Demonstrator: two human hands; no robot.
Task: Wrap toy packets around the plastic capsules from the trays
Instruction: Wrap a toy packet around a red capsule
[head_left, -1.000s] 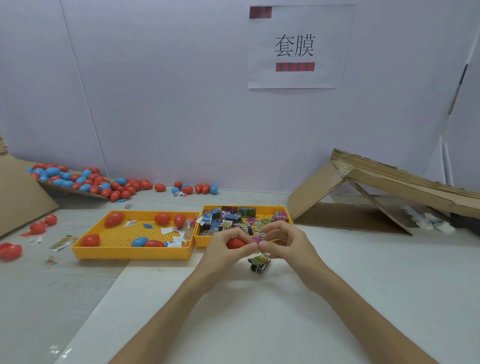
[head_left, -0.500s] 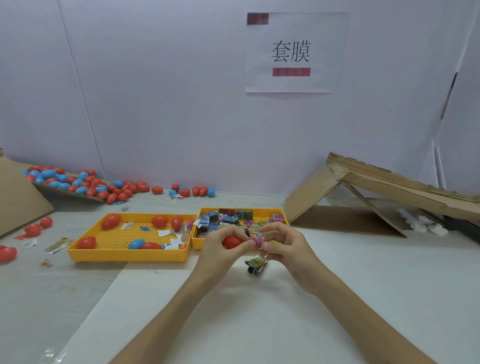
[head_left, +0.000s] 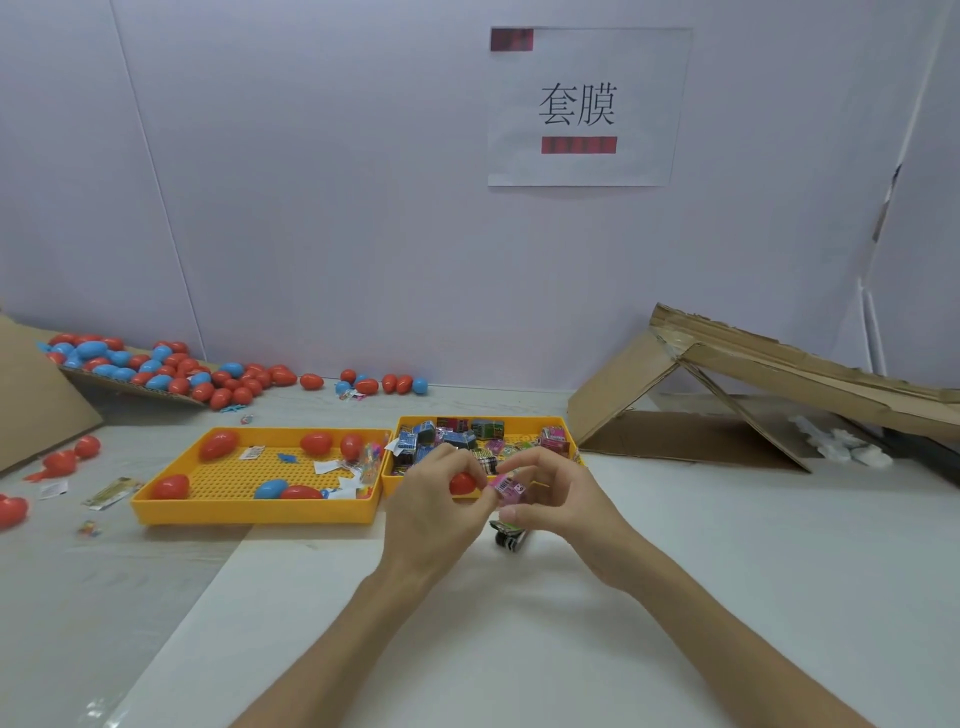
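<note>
Scene: a person works at a white desk (head_left: 727, 571), both hands raised mid-frame in front of two yellow trays.
Left hand: the left hand (head_left: 434, 501) has its grip curled round a red capsule (head_left: 462, 483), which shows only partly between the fingers.
Right hand: the right hand (head_left: 563, 499) has its grip pinched on a pink packet (head_left: 508, 487), held against the capsule's right end.
Stage: the packet appears to be going onto the capsule, and the wrap is not yet closed.
Done: one printed bundle (head_left: 511, 538) lies on the desk just below the hands; whether it holds a capsule cannot be told.
Left: the left tray (head_left: 249, 512) holds several bare capsules and the right tray (head_left: 393, 483) many packets. A heap (head_left: 171, 371) of red and blue capsules sits at the left of the frame against the wall, so most of the job looks to be ahead.
Writing: the wall sign (head_left: 587, 104) at upper centre reads "套膜", and its red bars are illegible. The pink packet shows a barcode and what looks like a "9"; the other print is too small to read.
</note>
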